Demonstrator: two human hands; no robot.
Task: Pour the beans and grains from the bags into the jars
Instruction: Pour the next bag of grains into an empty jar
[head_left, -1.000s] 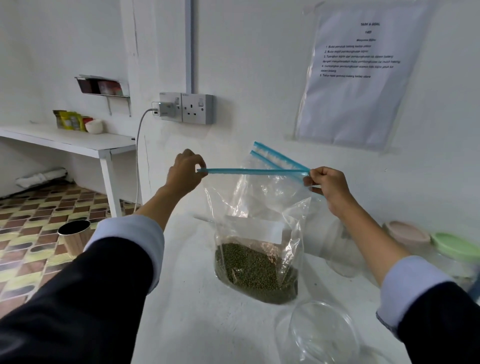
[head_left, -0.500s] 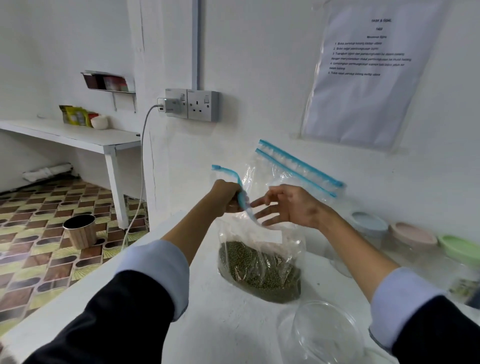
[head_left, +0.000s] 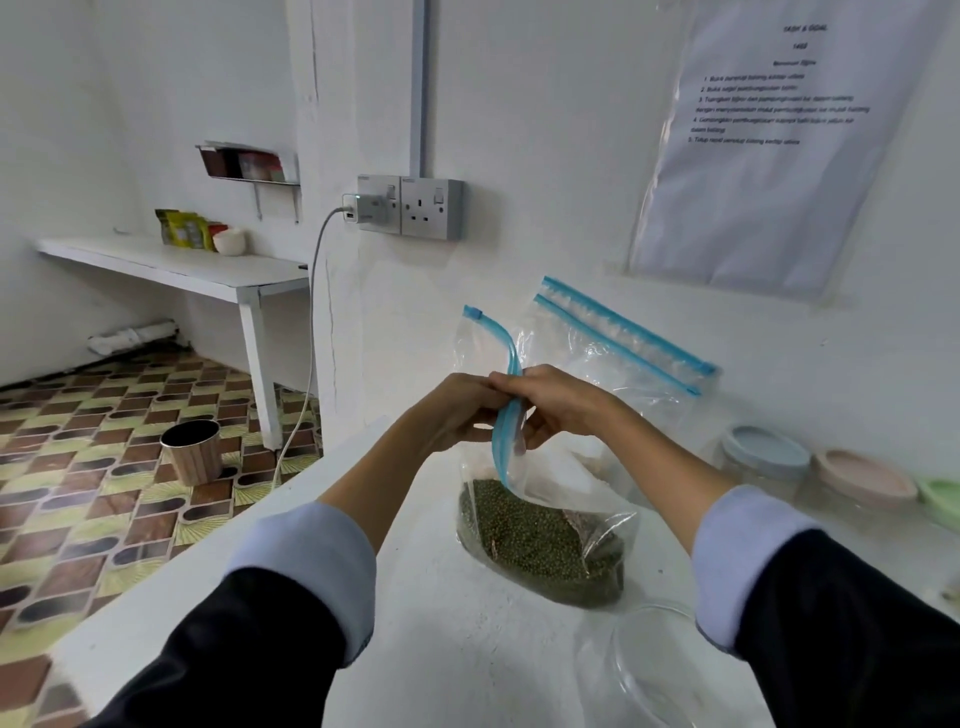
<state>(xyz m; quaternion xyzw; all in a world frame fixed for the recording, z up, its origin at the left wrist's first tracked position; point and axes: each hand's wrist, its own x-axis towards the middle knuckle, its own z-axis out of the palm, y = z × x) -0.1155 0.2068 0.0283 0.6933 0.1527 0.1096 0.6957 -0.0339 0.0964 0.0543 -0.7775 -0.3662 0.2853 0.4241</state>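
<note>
- Head view, only one camera here: both hands meet at the blue zip strip (head_left: 506, 415) of the bag (head_left: 540, 519) with the green beans (head_left: 540, 545) in it. The bag sits on the white counter (head_left: 415, 649), bottom resting, top held up.
- Left hand (head_left: 457, 410) has its fingers curled in, pinching the strip from its side. Right hand (head_left: 550, 402) is curled too and pinches the same strip from the other side, knuckles practically touching the left ones. So both are closed on the zip, neither is loose.
- Looks to me like the bag-opening step, nothing poured yet. Can't tell if the seal is already parted, the strip is bunched up and twisted between the fingers.
- If it were me: grab one lip of the zip per hand and peel apart, not just tug the whole strip sideways. Keep the bean end down on the counter so nothing jumps out when it pops.
- The open clear jar (head_left: 639, 670) is right at the bottom edge, near the bag, so the pour is a short trip. I'd pinch the mouth into a spout first.
- Second bag (head_left: 613, 353) leans on the wall behind; lidded jars (head_left: 769, 457) wait off to the right.
</note>
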